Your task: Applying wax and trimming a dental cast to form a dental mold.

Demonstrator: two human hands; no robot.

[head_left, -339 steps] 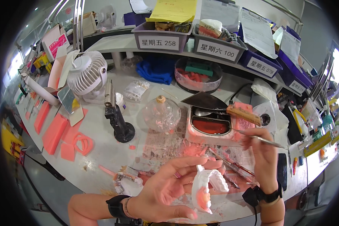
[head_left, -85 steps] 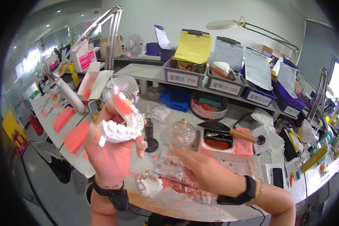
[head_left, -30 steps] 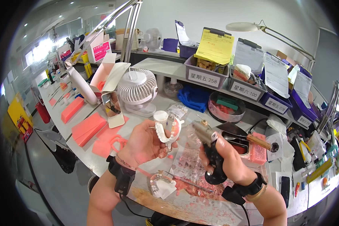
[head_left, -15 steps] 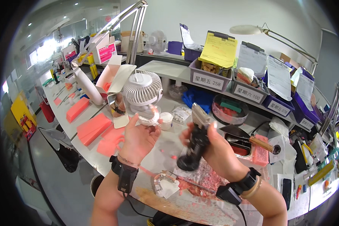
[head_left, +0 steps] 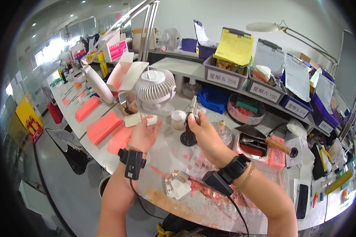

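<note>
My left hand cups a small white-and-pink dental model, fingers closed round it, close to the white fan. In my right hand is a black hand torch with a metal nozzle. The torch is upright, its round base at or just above the table; whether it touches cannot be made out. A white-lidded jar stands between the two hands. Beyond my right hand is a glass spirit lamp. Nearer to me lies a horseshoe-shaped dental cast.
Pink wax sheets lie at left. On the right, a wooden-handled tool rests across a metal wax tub. Behind stand a round clear bowl and labelled bins. Pink scraps litter the front; a phone lies right.
The torch has gone from tilted in mid-air to upright, lower and farther away, beside the jar. My left hand has dropped slightly with the dental model. The view has shifted slightly.
</note>
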